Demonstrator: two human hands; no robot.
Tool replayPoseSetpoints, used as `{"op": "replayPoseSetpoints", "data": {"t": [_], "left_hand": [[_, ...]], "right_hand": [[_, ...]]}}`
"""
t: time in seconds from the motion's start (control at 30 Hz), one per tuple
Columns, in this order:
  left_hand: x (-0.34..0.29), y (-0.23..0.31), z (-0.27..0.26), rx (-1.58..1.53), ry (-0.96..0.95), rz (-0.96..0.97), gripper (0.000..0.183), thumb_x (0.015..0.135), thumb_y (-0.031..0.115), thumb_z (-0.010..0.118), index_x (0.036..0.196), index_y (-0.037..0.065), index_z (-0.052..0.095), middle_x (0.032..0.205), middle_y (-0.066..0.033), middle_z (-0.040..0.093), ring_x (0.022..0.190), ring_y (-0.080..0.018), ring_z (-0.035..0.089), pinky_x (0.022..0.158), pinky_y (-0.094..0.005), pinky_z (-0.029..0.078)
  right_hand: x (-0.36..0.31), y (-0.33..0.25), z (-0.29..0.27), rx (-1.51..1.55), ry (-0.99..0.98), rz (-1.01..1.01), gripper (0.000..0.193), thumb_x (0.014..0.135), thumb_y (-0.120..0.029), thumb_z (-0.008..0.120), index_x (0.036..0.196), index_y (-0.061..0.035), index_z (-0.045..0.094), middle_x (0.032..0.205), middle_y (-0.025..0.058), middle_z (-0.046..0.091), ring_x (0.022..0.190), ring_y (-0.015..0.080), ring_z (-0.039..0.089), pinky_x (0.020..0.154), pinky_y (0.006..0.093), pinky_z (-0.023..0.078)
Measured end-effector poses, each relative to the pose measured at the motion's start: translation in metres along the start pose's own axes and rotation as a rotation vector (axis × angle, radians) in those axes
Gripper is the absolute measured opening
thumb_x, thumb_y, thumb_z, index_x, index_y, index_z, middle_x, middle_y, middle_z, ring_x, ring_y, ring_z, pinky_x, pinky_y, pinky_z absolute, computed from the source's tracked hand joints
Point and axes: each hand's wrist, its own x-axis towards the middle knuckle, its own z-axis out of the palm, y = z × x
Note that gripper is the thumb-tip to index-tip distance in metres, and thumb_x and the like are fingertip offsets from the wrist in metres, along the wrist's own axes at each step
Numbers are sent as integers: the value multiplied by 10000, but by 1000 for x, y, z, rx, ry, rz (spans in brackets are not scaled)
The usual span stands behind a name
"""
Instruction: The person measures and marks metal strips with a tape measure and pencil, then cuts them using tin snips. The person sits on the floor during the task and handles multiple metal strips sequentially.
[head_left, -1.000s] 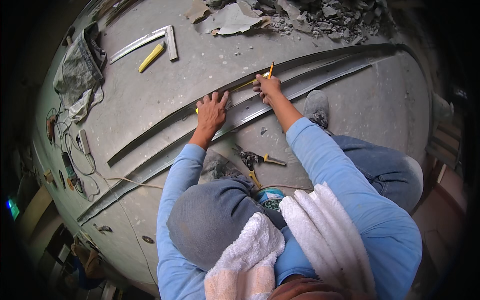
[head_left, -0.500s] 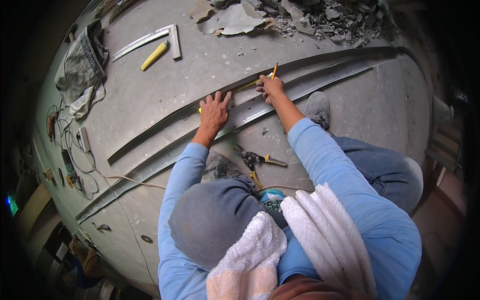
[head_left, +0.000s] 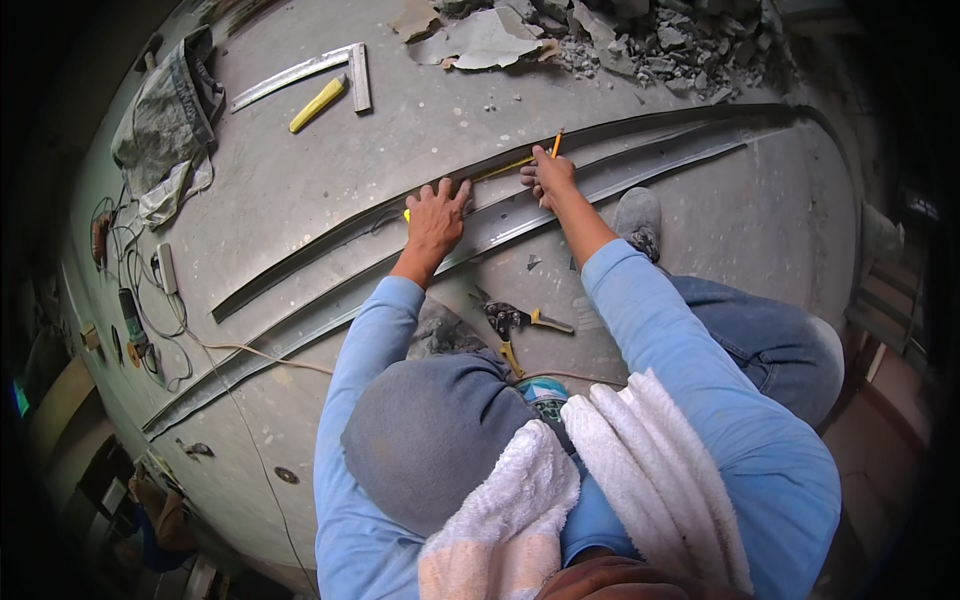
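The person's right hand grasps an orange pencil, which sticks up past the fingertips; whether it also pinches the yellow tape blade just beside it cannot be told. The blade runs leftward to the left hand, whose fingers are spread over the far metal channel; a grip beneath the palm is hidden. A bright yellow piece shows just left of that hand. The near metal channel passes under both arms, with snips on the floor closer to the body.
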Motion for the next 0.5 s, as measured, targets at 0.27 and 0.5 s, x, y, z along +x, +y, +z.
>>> {"op": "replayPoseSetpoints", "data": {"t": [0.27, 0.5], "left_hand": [[-2, 3, -1, -34, 29, -17, 557, 896, 197, 549, 1450, 253, 539, 1293, -80, 559, 1089, -307, 570, 841, -519, 449], [-2, 2, 0, -20, 34, -19, 539, 903, 202, 537, 1439, 256, 550, 1276, -76, 562, 1071, -294, 571, 816, -503, 445]], "right_hand": [[-5, -2, -65, -399, 409, -483, 624, 1013, -555, 490, 808, 3, 681, 755, 197, 693, 669, 327, 685, 625, 420, 511], [-18, 0, -81, -462, 223, -870, 260, 945, -295, 659, 926, -40, 702, 834, 147, 729, 788, 268, 717, 731, 366, 555]]}}
